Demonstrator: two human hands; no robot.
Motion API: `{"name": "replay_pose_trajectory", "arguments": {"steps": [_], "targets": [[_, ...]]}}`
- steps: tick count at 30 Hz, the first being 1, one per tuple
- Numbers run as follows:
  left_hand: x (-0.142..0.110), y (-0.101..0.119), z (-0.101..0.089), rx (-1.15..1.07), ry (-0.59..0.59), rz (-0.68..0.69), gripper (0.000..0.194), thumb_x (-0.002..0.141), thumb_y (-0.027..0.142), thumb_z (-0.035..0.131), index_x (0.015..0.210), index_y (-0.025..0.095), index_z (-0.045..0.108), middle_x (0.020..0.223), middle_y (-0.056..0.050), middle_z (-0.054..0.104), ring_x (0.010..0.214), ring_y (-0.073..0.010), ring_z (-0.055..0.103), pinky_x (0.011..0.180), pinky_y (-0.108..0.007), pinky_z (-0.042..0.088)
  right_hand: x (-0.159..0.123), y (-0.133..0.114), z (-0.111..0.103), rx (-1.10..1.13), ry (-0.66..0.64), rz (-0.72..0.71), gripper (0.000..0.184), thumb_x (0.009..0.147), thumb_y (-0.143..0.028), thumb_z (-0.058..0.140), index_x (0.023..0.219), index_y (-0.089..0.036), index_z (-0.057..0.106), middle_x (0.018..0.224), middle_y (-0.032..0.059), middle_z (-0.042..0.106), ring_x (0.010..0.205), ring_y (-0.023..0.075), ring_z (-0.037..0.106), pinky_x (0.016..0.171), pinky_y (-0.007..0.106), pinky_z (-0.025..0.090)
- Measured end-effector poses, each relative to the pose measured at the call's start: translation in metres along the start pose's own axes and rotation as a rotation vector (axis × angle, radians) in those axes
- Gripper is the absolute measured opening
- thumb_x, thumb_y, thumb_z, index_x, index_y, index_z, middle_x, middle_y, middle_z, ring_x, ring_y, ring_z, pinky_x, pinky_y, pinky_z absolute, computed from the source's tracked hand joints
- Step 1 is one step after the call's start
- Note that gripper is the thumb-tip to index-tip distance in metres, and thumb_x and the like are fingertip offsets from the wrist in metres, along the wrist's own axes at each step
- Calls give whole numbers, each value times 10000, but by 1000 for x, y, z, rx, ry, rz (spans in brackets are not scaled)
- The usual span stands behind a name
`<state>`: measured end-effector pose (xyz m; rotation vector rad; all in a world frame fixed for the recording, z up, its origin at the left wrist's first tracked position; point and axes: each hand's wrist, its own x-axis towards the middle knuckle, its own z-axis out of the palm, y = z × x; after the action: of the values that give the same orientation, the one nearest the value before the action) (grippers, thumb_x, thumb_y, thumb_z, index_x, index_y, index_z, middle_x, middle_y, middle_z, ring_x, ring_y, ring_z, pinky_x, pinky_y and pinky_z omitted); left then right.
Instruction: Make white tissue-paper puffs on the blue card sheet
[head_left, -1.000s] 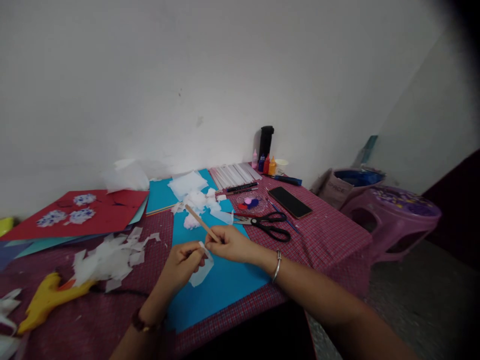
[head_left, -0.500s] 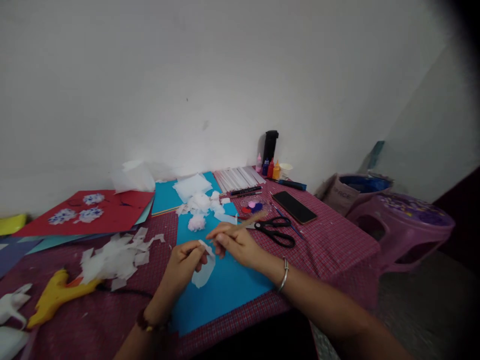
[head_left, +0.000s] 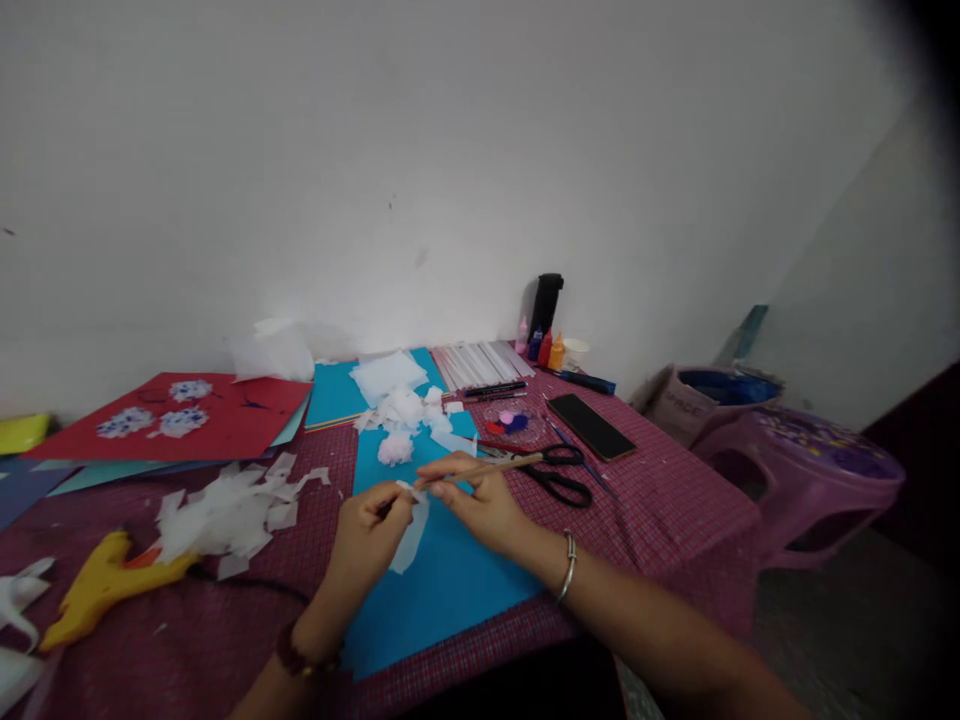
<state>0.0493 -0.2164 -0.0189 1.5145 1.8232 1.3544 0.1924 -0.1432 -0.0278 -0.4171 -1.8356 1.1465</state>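
My left hand (head_left: 375, 528) pinches a thin white paper piece (head_left: 410, 545), which hangs down over the blue sheet (head_left: 450, 610). Close against it, my right hand (head_left: 476, 500) grips a slim wooden stick (head_left: 502, 466) that slants up to the right; its lower tip meets the paper at my left fingertips. Just beyond the hands sits a crumpled pale pink paper ball (head_left: 395, 448). Black-handled scissors (head_left: 559, 475) lie to the right of my right hand, their blades partly behind the stick. Loose white paper scraps (head_left: 405, 408) are heaped at the far part of the blue sheet.
On the left are a yellow glue gun (head_left: 105, 590), a pile of white paper squares (head_left: 232, 515) and a red sheet (head_left: 240, 415) bearing blue-and-white paper blooms. Toward the right lie a phone (head_left: 590, 425), a paint palette (head_left: 514, 422) and small paint bottles (head_left: 546, 347). A pink stool (head_left: 810, 490) stands beyond the table.
The stick has tilted flatter and its tip has come to the paper. My hands have drawn closer together, and the hanging paper looks narrower. The view has shifted slightly.
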Motion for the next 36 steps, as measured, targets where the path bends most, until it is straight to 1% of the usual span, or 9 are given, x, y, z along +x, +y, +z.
{"name": "replay_pose_trajectory", "arguments": {"steps": [2,4,9,13,16,20,23,30,36], "targets": [[0,0,1,11,3,-1,239,726,259,484,498,191,506,435,55,426,420,-105,406,429,-217,299,1,-1,1,39,37,76,149,805,-292,587,892,-190,652,853,32,655,822,156,601,760,302,473],[0,-1,1,10,-1,4,244,725,257,483,490,192,499,432,56,416,415,-104,399,427,-218,298,2,-3,0,39,39,93,103,783,-261,605,819,-181,659,804,27,660,776,150,606,724,286,477],[0,-3,2,2,-17,21,245,731,260,483,497,188,502,439,55,418,420,-105,405,435,-222,305,3,-4,0,47,-12,-3,93,783,-219,605,805,-182,688,818,32,691,794,148,627,758,283,486],[0,-2,2,-14,-33,11,255,740,277,474,502,189,499,434,60,402,407,-102,397,424,-222,295,3,0,1,63,-40,2,126,801,-238,593,842,-181,697,848,39,707,806,151,644,763,285,498],[0,0,3,-16,-28,-1,254,724,266,467,483,191,486,425,60,396,402,-101,391,420,-222,290,2,0,1,-21,-21,-22,128,805,-247,593,835,-196,706,825,34,712,788,150,646,752,281,494],[0,-2,4,-54,-43,-35,208,693,215,460,492,184,503,431,54,435,410,-100,413,427,-215,300,0,1,1,-144,-7,-113,132,817,-225,585,859,-207,708,836,38,716,797,151,642,801,294,468],[0,-4,5,-106,-49,-89,196,693,215,456,512,178,522,454,43,481,408,-102,438,418,-212,310,0,1,2,-177,7,-110,143,827,-219,564,875,-198,697,864,43,713,819,154,636,802,297,467],[0,-8,5,-103,-37,-67,228,744,254,474,536,179,530,476,42,491,428,-102,450,437,-210,328,1,2,2,-83,24,-85,175,856,-225,502,871,-174,669,831,44,686,786,149,628,722,269,490],[-2,-7,2,-46,-25,-37,256,768,274,477,535,183,533,437,53,451,419,-102,433,432,-208,310,2,5,2,46,29,-24,171,860,-265,524,872,-169,665,834,45,672,790,146,623,720,270,496]]}}
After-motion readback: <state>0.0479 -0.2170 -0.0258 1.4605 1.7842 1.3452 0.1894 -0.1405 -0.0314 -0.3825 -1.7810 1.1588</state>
